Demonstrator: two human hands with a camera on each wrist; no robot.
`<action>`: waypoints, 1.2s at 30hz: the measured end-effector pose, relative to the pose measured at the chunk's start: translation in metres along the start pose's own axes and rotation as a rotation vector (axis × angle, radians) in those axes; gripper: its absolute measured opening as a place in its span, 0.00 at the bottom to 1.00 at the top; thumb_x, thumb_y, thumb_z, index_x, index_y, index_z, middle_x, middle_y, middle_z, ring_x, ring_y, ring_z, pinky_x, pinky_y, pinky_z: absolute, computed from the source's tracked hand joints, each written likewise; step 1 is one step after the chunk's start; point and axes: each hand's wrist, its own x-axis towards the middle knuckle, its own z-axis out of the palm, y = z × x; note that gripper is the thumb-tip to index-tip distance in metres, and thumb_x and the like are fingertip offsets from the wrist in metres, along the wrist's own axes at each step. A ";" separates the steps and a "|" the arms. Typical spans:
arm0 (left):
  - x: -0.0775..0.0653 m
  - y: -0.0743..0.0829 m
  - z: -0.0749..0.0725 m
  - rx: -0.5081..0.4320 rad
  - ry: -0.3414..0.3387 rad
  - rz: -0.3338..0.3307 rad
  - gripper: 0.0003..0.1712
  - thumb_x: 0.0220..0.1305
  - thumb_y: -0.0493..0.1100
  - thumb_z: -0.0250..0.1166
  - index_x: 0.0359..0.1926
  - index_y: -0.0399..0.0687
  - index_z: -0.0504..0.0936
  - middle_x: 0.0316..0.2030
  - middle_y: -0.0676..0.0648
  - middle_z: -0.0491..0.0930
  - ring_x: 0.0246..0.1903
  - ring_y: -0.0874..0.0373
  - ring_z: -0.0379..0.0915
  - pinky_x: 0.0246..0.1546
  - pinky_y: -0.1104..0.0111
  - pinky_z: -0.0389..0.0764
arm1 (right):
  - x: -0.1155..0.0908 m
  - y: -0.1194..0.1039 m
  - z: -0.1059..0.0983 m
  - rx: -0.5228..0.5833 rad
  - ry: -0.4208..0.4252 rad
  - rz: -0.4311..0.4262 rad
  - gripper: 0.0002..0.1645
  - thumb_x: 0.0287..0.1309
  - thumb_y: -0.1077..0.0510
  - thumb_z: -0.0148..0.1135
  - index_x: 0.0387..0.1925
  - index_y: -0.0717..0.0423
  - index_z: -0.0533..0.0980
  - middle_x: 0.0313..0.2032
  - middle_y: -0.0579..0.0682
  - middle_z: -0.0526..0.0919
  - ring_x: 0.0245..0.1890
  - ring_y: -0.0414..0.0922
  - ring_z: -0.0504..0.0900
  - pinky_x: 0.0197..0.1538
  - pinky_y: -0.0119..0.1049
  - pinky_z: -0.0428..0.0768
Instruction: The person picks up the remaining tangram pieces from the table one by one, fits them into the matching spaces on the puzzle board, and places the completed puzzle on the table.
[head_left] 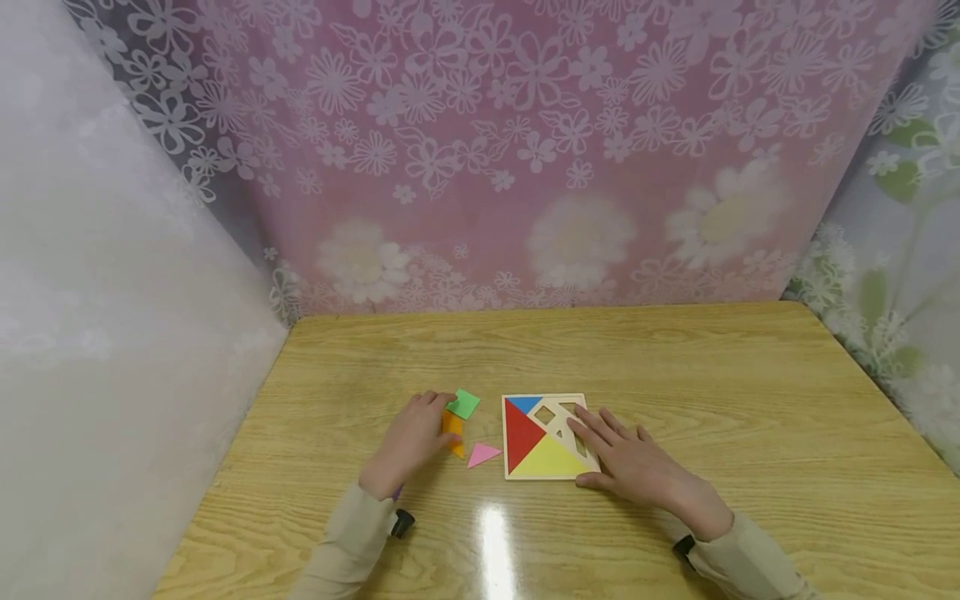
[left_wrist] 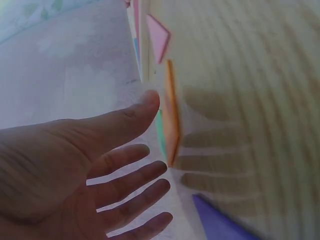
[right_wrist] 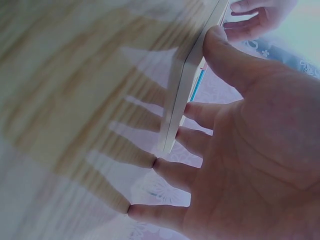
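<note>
On the table, a wooden tangram board (head_left: 557, 422) holds a red triangle (head_left: 520, 433), a yellow triangle (head_left: 551, 462) and a blue piece (head_left: 522, 403); several cut-outs show bare wood. My right hand (head_left: 637, 467) rests spread along the board's right side, its thumb at the near corner. Left of the board, my left hand (head_left: 408, 437) hovers over a green square (head_left: 467, 405) and an orange parallelogram (head_left: 452, 422), fingers loosely extended. In the left wrist view, its thumb overlaps the orange piece and nothing is held.
A pink triangle (head_left: 483, 454) lies between the orange piece and the board. Below the left hand lies a purple piece (left_wrist: 217, 222), mostly hidden in the head view. Floral cloth (head_left: 480, 167) hangs behind the wooden table (head_left: 660, 358).
</note>
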 end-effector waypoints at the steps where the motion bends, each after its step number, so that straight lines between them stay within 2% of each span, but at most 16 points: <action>1: -0.001 -0.001 0.000 0.001 -0.006 0.004 0.35 0.55 0.46 0.78 0.60 0.34 0.78 0.54 0.36 0.80 0.53 0.39 0.76 0.57 0.51 0.78 | 0.000 0.000 0.000 0.001 -0.001 0.000 0.46 0.67 0.40 0.62 0.77 0.56 0.58 0.78 0.58 0.55 0.74 0.67 0.58 0.59 0.80 0.60; 11: -0.004 -0.005 0.000 -0.048 -0.025 0.031 0.38 0.46 0.48 0.83 0.55 0.36 0.79 0.50 0.39 0.80 0.48 0.43 0.75 0.54 0.52 0.78 | 0.002 0.001 0.002 0.018 -0.007 0.005 0.46 0.67 0.41 0.62 0.77 0.57 0.59 0.78 0.58 0.55 0.73 0.69 0.57 0.58 0.82 0.59; 18: -0.006 -0.009 -0.004 -0.056 -0.051 0.053 0.28 0.45 0.43 0.83 0.47 0.39 0.83 0.42 0.44 0.80 0.43 0.48 0.75 0.49 0.54 0.78 | 0.005 0.001 0.002 0.026 -0.008 0.006 0.46 0.67 0.42 0.63 0.77 0.58 0.59 0.77 0.60 0.55 0.73 0.70 0.58 0.56 0.83 0.59; 24: -0.006 -0.013 -0.005 -0.071 -0.057 0.081 0.18 0.46 0.41 0.82 0.37 0.45 0.84 0.33 0.48 0.78 0.34 0.56 0.68 0.40 0.60 0.75 | 0.004 -0.002 -0.001 0.034 -0.003 0.001 0.47 0.66 0.41 0.63 0.76 0.59 0.59 0.77 0.61 0.56 0.72 0.71 0.59 0.56 0.83 0.60; 28: -0.005 -0.014 -0.004 -0.079 -0.048 0.102 0.16 0.46 0.41 0.82 0.33 0.46 0.84 0.31 0.50 0.78 0.33 0.58 0.68 0.41 0.61 0.75 | 0.004 -0.002 -0.001 0.031 -0.002 -0.002 0.47 0.66 0.40 0.63 0.76 0.59 0.59 0.77 0.61 0.56 0.72 0.71 0.59 0.55 0.83 0.61; 36: -0.006 -0.018 -0.005 -0.084 -0.027 0.107 0.16 0.46 0.41 0.82 0.34 0.45 0.84 0.32 0.49 0.80 0.34 0.56 0.71 0.40 0.61 0.77 | 0.004 -0.001 -0.002 0.036 -0.010 0.001 0.47 0.66 0.41 0.63 0.77 0.59 0.59 0.77 0.61 0.55 0.72 0.71 0.58 0.55 0.83 0.60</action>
